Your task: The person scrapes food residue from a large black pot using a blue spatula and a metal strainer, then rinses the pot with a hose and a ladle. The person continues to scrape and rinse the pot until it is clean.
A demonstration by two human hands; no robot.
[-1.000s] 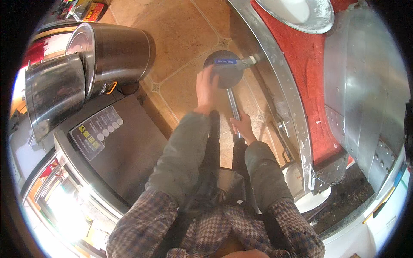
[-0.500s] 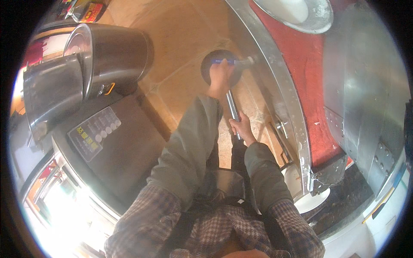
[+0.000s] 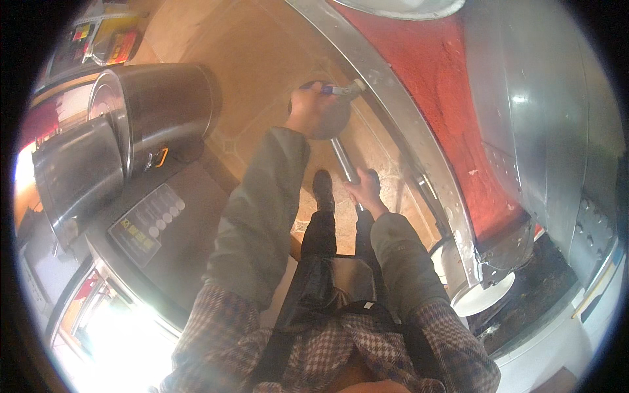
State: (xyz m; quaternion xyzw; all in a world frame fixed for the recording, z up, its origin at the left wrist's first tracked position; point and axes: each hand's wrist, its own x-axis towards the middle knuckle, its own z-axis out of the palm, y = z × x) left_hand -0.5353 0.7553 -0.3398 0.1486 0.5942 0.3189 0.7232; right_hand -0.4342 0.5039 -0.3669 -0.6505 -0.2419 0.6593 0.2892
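My right hand [image 3: 365,188] is closed round the shiny tubular metal handle [image 3: 343,160] of a dark, round, long-handled pan [image 3: 335,123]. How deep the pan is, I cannot tell. My left hand [image 3: 310,108] grips a brush [image 3: 341,90] with a blue-purple handle and a pale tip pointing right. The brush lies across the far side of the pan, and my left hand covers part of the pan's left side. Whether the brush touches the pan is unclear. Both are held over the tan tiled floor.
A metal-edged counter [image 3: 393,98] with a red top [image 3: 432,111] runs along the right, bearing a metal bowl [image 3: 409,8] at the far end. Stainless pots [image 3: 164,98] stand left, beside a dark-topped cabinet [image 3: 177,213]. A white bucket [image 3: 485,298] stands under the counter's near end.
My left hand and the brush have shifted left and the brush has tilted. The pan sits slightly lower in view. The whole view has swung, and my shoe now shows.
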